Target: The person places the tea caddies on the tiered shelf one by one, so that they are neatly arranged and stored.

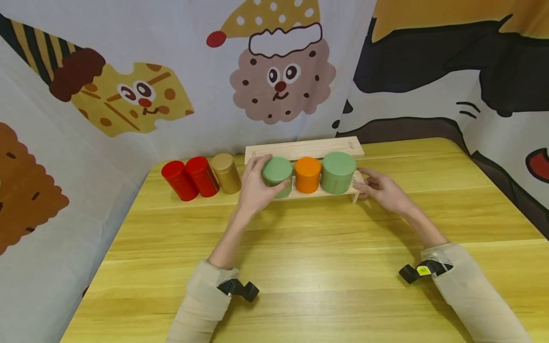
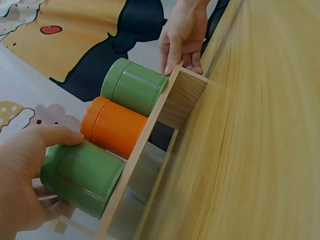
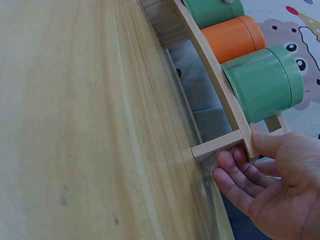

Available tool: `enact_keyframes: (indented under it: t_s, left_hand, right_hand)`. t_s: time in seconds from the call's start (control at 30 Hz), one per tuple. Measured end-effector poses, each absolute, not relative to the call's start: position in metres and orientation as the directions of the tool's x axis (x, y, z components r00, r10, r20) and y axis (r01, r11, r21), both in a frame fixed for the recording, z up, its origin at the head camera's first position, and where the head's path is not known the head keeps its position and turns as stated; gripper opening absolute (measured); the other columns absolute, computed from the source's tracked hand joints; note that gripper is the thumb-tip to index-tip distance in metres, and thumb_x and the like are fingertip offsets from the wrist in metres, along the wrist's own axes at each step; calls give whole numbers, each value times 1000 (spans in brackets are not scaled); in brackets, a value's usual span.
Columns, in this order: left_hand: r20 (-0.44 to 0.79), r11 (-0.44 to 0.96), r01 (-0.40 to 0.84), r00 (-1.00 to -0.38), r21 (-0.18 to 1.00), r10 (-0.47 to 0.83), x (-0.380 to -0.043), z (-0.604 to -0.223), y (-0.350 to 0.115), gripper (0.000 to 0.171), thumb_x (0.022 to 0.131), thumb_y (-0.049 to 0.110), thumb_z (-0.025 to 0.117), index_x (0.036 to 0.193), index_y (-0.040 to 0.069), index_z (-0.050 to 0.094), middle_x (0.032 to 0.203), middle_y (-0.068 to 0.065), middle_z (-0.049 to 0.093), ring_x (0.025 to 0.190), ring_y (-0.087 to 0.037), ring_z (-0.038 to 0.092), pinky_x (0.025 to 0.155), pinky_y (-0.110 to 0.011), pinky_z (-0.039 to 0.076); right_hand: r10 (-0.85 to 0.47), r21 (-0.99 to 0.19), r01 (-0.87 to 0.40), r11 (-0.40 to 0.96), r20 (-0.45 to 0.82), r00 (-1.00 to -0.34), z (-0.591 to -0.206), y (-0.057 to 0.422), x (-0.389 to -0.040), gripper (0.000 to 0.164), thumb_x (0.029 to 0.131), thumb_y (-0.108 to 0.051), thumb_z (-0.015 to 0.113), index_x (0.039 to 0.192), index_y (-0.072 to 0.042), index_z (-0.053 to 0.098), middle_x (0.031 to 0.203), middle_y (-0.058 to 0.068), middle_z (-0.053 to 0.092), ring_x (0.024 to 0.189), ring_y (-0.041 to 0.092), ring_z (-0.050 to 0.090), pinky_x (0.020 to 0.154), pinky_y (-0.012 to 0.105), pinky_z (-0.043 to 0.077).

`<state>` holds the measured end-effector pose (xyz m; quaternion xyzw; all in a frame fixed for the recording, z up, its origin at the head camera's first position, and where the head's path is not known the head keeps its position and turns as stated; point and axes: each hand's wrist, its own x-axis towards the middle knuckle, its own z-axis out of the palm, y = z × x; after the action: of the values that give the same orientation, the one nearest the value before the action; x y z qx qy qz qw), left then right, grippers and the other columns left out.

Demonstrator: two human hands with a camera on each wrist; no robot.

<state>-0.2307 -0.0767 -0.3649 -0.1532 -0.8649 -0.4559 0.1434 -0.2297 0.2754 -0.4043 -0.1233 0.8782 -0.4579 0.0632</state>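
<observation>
A two-step wooden rack (image 1: 303,148) stands at the back of the table. Along its lower step are a left green canister (image 1: 277,172), an orange canister (image 1: 307,175) and a right green canister (image 1: 338,172), all upright. My left hand (image 1: 256,186) holds the left green canister, thumb on the near side and fingers around the far side. At the rack's right end, my right hand (image 1: 383,191) grips the lower step. In the right wrist view its thumb lies near the top of the board and the fingers (image 3: 240,181) curl beneath.
Left of the rack, two red canisters (image 1: 180,181) and a gold canister (image 1: 226,173) stand in a row on the wood-grain table (image 1: 300,267). A printed cartoon curtain (image 1: 171,28) hangs directly behind the table's back edge.
</observation>
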Motion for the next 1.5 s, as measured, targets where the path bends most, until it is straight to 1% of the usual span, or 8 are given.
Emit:
enact_keyframes:
  t_s: [0.3, 0.5, 0.73, 0.93, 1.13, 1.2, 1.3, 1.5]
  left_hand:
    - [364, 553, 383, -919, 740, 150, -231, -365, -78, 78, 79, 23, 85, 145, 2, 49, 138, -20, 44, 117, -36, 52, 98, -52, 48]
    - [331, 561, 371, -927, 740, 176, -229, -363, -78, 79, 82, 25, 83, 148, 3, 46, 140, -20, 41, 118, -36, 51, 98, -52, 47]
    - [325, 545, 375, -926, 750, 190, -229, -361, -82, 79, 83, 32, 82, 148, 6, 46, 140, -18, 41, 115, -33, 51, 96, -51, 49]
    - [364, 525, 407, -912, 747, 190, -229, -355, -87, 78, 83, 36, 83, 146, 5, 49, 135, -16, 44, 110, -30, 52, 93, -48, 50]
    - [404, 528, 431, -898, 732, 173, -229, -352, -95, 74, 84, 35, 83, 144, 5, 51, 134, -16, 46, 120, -33, 49, 99, -52, 44]
    - [416, 515, 439, -894, 736, 168, -229, -352, -98, 71, 85, 32, 82, 143, 3, 52, 134, -16, 46, 122, -34, 48, 101, -53, 43]
    - [438, 496, 452, -886, 741, 154, -229, -353, -103, 67, 87, 28, 80, 141, 1, 53, 131, -19, 47, 120, -35, 47, 100, -53, 42]
    - [527, 479, 510, -843, 715, 111, -230, -351, -114, 52, 90, 19, 74, 134, -5, 57, 125, -23, 54, 115, -35, 51, 99, -51, 44]
  right_hand:
    - [-282, -826, -161, 541, 2, -959, -404, 275, -230, 71, 106, -29, 55, 157, 7, 21, 114, 25, 62, 94, 31, 68, 87, 35, 56]
    - [-276, -821, -156, 549, -2, -961, -403, 275, -231, 71, 106, -28, 55, 157, 6, 21, 115, 26, 62, 95, 33, 69, 88, 37, 56]
    - [-279, -819, -160, 550, 0, -960, -404, 276, -231, 71, 106, -29, 55, 157, 6, 21, 115, 25, 62, 94, 32, 69, 88, 37, 56]
    - [-281, -824, -159, 544, -1, -960, -404, 276, -231, 71, 106, -29, 55, 157, 6, 21, 114, 25, 62, 95, 33, 68, 87, 36, 56]
    - [-278, -827, -153, 541, -4, -961, -404, 276, -232, 71, 106, -29, 55, 157, 6, 21, 115, 26, 62, 94, 32, 69, 87, 36, 56]
    - [-278, -828, -156, 539, -1, -960, -405, 275, -232, 70, 106, -28, 55, 157, 7, 22, 114, 26, 62, 94, 32, 69, 87, 35, 57]
    - [-274, -829, -155, 537, 2, -962, -405, 275, -232, 70, 105, -28, 56, 156, 7, 23, 113, 26, 62, 93, 32, 69, 86, 33, 57]
    - [-277, -835, -151, 530, -2, -961, -405, 275, -231, 70, 106, -27, 56, 157, 7, 22, 114, 26, 62, 94, 32, 68, 86, 32, 56]
